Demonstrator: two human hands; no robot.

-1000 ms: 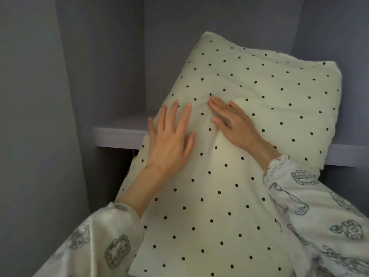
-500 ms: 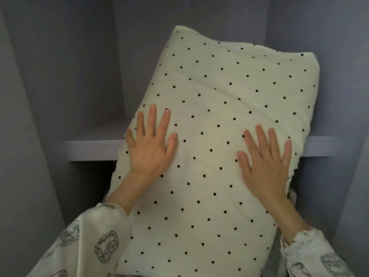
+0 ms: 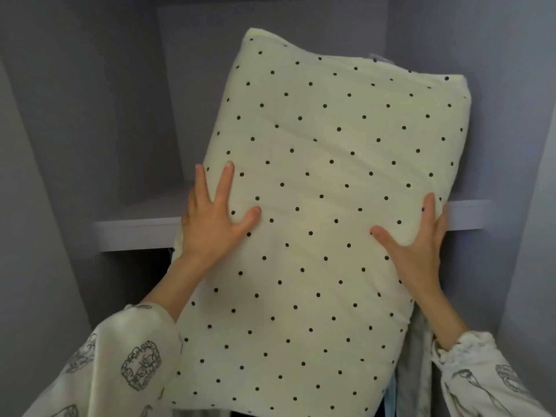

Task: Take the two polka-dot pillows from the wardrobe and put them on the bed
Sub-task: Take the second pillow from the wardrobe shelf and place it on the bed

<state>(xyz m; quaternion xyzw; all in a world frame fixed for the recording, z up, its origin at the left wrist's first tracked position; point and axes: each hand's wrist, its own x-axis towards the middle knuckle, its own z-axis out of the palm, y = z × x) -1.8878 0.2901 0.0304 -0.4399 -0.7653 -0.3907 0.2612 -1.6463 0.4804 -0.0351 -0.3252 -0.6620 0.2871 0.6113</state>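
A cream polka-dot pillow [image 3: 325, 182] leans tilted out of the grey wardrobe, its top end up inside the compartment and its lower end hanging past the shelf toward me. My left hand [image 3: 215, 222] grips its left edge, fingers wrapped around the side and thumb pressed on the front. My right hand [image 3: 416, 236] holds the right edge the same way, thumb on the front. A sliver of a second pillow [image 3: 379, 58] peeks out behind the top edge; the rest of it is hidden.
The grey wardrobe shelf [image 3: 135, 233] runs behind the pillow at hand height. Grey side walls [image 3: 75, 115] close in on both sides. Pale fabric [image 3: 421, 365] hangs below the shelf at the lower right.
Both hands slid from flat on the pillow's front out to its side edges and closed on them. The pillow has come further out and fills more of the view.
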